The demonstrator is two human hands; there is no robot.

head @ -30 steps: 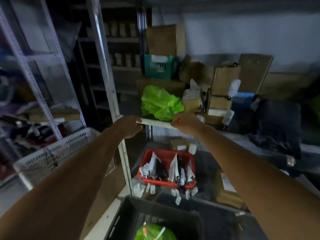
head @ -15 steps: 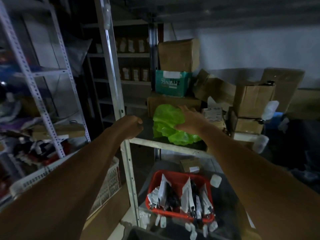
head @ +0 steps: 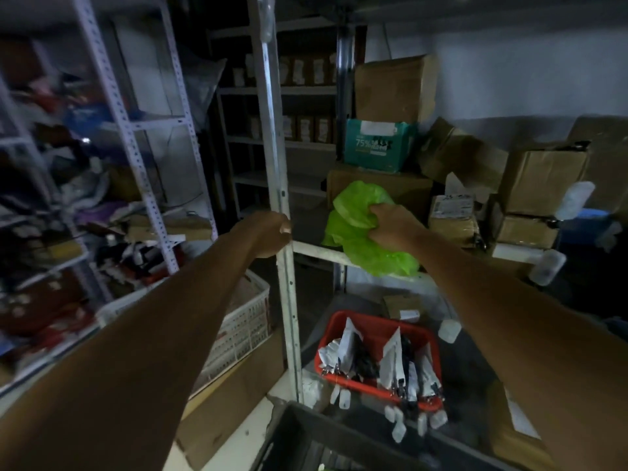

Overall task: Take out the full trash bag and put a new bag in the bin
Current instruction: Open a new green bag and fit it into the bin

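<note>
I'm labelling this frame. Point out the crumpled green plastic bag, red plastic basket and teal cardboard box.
crumpled green plastic bag [head: 350, 229], head view: creased middle.
red plastic basket [head: 372, 331], head view: bare back wall.
teal cardboard box [head: 377, 147], head view: printed front.

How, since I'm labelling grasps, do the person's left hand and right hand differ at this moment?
The left hand grips the grey metal shelf upright, while the right hand clutches the crumpled bright green plastic bag. The left hand holds something rigid and fixed; the right hand bunches soft film that lies over the shelf edge. Both are bare, reach forward at similar height, and have fingers curled round something.
</note>
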